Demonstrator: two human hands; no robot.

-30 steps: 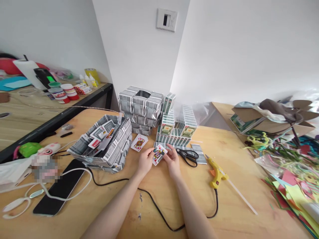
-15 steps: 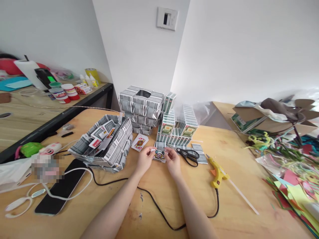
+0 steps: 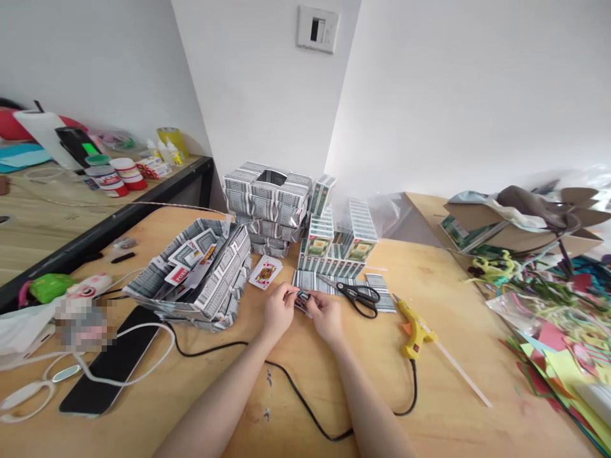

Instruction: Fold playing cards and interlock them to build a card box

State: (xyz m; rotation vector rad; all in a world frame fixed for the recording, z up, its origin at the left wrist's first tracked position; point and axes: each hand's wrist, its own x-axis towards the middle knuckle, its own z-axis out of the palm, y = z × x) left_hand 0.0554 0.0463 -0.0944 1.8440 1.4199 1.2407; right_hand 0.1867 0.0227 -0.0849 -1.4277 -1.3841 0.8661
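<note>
Between both hands a playing card (image 3: 303,303) is being bent, its printed face partly hidden by fingers. My left hand (image 3: 280,310) pinches its left end, and my right hand (image 3: 326,314) grips the right end. Just beyond the left hand lies a small pile of face-up playing cards (image 3: 265,272). Black-handled scissors (image 3: 361,298) rest to the right of my right hand, over patterned card strips (image 3: 308,280). Farther right is a yellow glue gun (image 3: 417,329) with a glue stick in its back.
A basket made of folded cards (image 3: 229,280) holds loose cards. Behind it stand a stacked card-covered box (image 3: 267,197) and green card packs (image 3: 360,242). A phone (image 3: 112,366) lies left. A black cable (image 3: 300,388) crosses the table. Coloured paper (image 3: 563,369) fills the right edge.
The card, flatter before, is now bent between my fingers. My hands have come slightly closer together. The whole view has shifted a little.
</note>
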